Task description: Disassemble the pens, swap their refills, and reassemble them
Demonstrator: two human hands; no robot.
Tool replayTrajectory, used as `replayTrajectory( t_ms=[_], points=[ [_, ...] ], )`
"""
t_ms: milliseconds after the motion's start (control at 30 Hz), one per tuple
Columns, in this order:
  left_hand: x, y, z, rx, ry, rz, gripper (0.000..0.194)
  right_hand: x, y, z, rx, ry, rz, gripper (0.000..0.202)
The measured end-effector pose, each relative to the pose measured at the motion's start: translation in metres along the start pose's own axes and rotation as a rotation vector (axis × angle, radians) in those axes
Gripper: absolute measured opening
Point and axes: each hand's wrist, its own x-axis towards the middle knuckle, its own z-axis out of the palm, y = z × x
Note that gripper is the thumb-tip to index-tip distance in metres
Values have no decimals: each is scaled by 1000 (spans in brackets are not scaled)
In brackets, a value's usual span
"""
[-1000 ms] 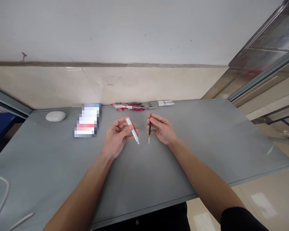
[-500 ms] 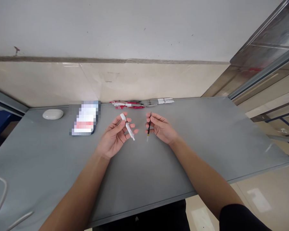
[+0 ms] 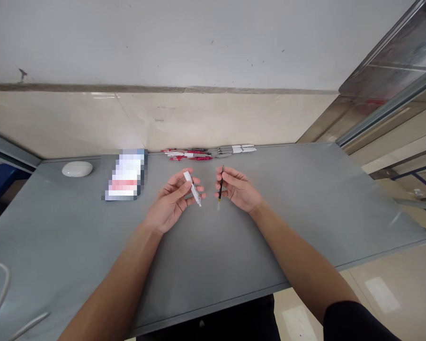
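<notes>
Holding two separate parts above the table (image 3: pixel 213 265): my left hand (image 3: pixel 167 204) pinches a white pen barrel (image 3: pixel 193 189) between thumb and fingers; my right hand (image 3: pixel 242 193) pinches a slim dark refill (image 3: pixel 220 186), clear end toward me. Progress, as judged: the refill is out and exposed; the two parts are not joined, so any fitting together remains undone. Position: each part sits at the fingertips, barrel slanted, refill nearly in line with my gaze, a gap between them. Beyond both hands, near the wall, lie a cluster of red and white pens (image 3: pixel 190 155) and, just right, a group of white pens (image 3: pixel 244 148); their completeness cannot be told.
</notes>
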Motion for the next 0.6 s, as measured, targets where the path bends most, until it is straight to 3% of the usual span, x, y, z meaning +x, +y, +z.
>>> replayTrajectory(
  t_ms=[333,600],
  points=[
    [0,-4,0,122,-72,74,26,2,0,1,-80,105,-37,23],
    [1,-6,-1,139,15,30,33,4,2,3,-131,175,-47,25]
  ],
)
